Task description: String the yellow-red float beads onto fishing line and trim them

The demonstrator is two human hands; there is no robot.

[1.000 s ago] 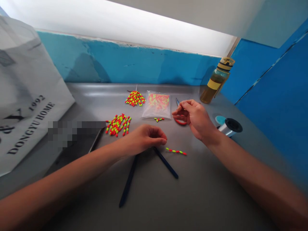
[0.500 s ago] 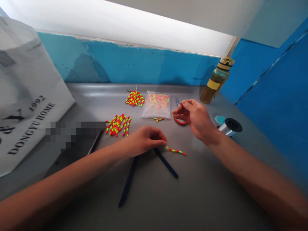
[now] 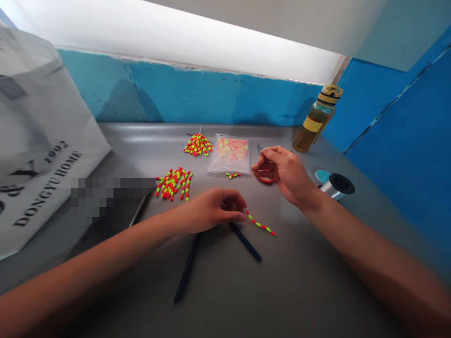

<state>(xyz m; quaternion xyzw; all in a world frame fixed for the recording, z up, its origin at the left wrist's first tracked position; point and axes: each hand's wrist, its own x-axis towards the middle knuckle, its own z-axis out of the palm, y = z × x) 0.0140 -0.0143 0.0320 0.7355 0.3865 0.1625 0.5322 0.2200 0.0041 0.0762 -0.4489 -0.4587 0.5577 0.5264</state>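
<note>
My left hand (image 3: 220, 210) is just above the table, thumb and fingers apart. Right at its fingertips is a short string of red and yellow-green oval beads (image 3: 258, 224), slanting down to the right. Under this hand lies a tool with two dark blue handles (image 3: 245, 241), its joined end hidden. My right hand (image 3: 278, 169) is raised farther right with thumb and fingertips pinched together; whatever they grip is too fine to see. Partly behind it are red-handled scissors (image 3: 266, 180). A few loose beads (image 3: 232, 176) lie between the hands, farther back.
Strung beads lie in a pile (image 3: 173, 184) on the left and a fanned bunch (image 3: 198, 145) behind. A clear bag of beads (image 3: 230, 155) sits at the back. On the right are a line spool (image 3: 336, 186) and a bottle (image 3: 315, 119); a large white bag (image 3: 45, 141) stands left.
My left thumb and fingers have parted from their pinch at the bead string's end. The string has shifted slightly right and tilts more steeply. My right hand has barely moved.
</note>
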